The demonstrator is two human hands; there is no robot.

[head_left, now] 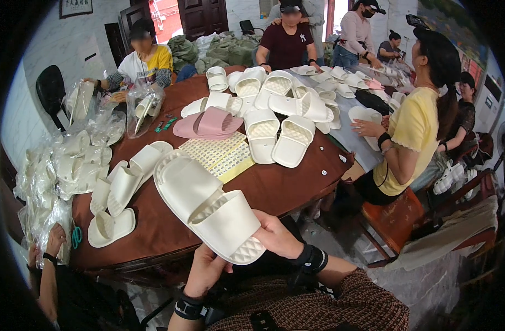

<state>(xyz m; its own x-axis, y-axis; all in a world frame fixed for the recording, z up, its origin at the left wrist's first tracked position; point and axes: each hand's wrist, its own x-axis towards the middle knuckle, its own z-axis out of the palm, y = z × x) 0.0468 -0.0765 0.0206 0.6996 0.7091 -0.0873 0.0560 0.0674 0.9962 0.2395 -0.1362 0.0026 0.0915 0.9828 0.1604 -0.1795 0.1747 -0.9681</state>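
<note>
Cream slide slippers (225,220), seemingly a pair overlapped lengthwise, are held up between my two hands over the table's near edge. My right hand (277,236) grips their right side near the lower end, thumb by the quilted footbed. Beneath that end, my left hand (207,270) supports them with curled fingers, partly hidden. Just beyond lies a yellowish sheet of small printed labels (233,168). A pink pair of slides (208,126) rests on the sheet's far side. More cream slides (128,185) lie to the left, and a loose pair (279,139) sits right of the sheet.
Bagged slippers (76,157) heap at the left edge, near teal-handled scissors (76,237) and another person's hand (55,240). Cream slides (277,83) pile across the brown tablecloth (274,190). A person in yellow (418,132) handles a slipper at right. A wooden chair (396,218) stands nearby.
</note>
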